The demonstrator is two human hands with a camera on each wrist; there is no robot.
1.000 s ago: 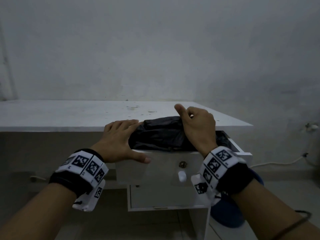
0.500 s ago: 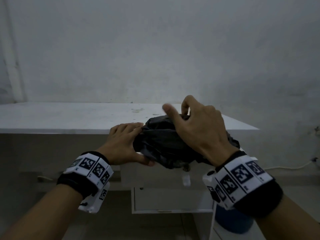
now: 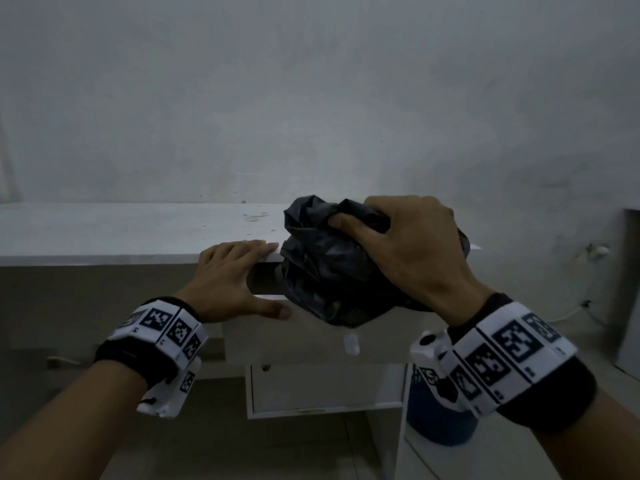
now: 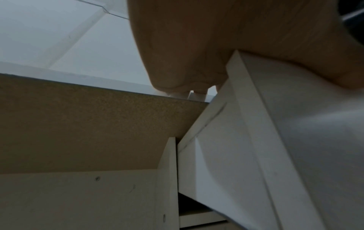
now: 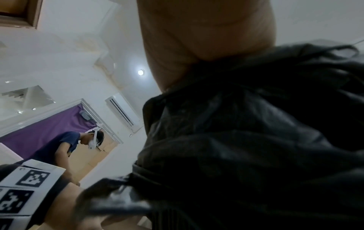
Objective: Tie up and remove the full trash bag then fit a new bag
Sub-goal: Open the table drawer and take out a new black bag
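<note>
The surface is a long white desk top set against a plain grey-white wall. It has some small marks and specks near the middle. Under it on the right is a white drawer, pulled out a little, with a small white knob. Below that is a second drawer front. A blue bin stands on the floor beside the desk, mostly hidden by the right wrist band. A white cord hangs along the wall on the right.

The black trash bag is a crumpled bundle held up just over the open drawer, at the front edge of the surface. The right hand has a tight grip on it from above, thumb and fingers curled into the plastic. The left hand lies flat with straight fingers on the edge of the surface, and its thumb rests on the top of the drawer front. Its grip is wide and holds nothing.

The left wrist view shows things from below: the brown rough underside of the desk and the white drawer side under the palm. The right wrist view looks up past the bag: a ceiling light, an air conditioner, a purple curtain, and a person in a blue shirt.
</note>
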